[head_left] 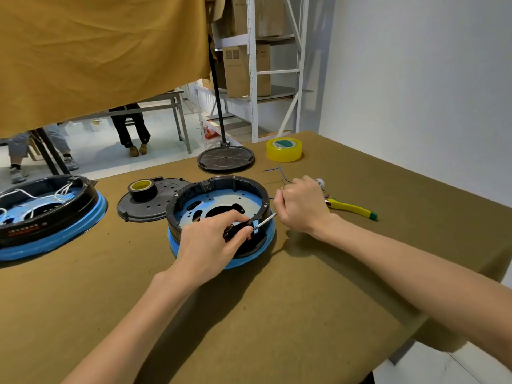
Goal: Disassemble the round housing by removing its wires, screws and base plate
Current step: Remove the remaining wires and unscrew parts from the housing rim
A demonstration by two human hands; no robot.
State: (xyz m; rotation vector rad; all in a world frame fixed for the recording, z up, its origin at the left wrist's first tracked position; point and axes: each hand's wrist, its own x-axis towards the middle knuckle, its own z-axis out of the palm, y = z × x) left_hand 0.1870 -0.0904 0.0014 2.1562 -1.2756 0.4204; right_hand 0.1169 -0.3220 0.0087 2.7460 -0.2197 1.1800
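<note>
The round housing (177,206), a black ring on a blue base, sits at the table's middle. Its blue-tinted metal base plate (243,202) with cut-outs lies inside. My left hand (213,241) rests on the near rim and grips a black-handled screwdriver (264,220), whose metal shaft points right over the rim. My right hand (302,203) hovers just right of the housing, fingers curled, pinching a thin wire (277,195) that leads toward the housing. A loose blue wire (278,171) lies on the table behind it.
A second housing (41,217) with white wires stands at the left. A black perforated lid (160,203) carries a black tape roll (141,187). Another black disc (225,159), yellow tape (284,149) and yellow-green pliers (352,209) lie farther back and right. People sit beyond the table.
</note>
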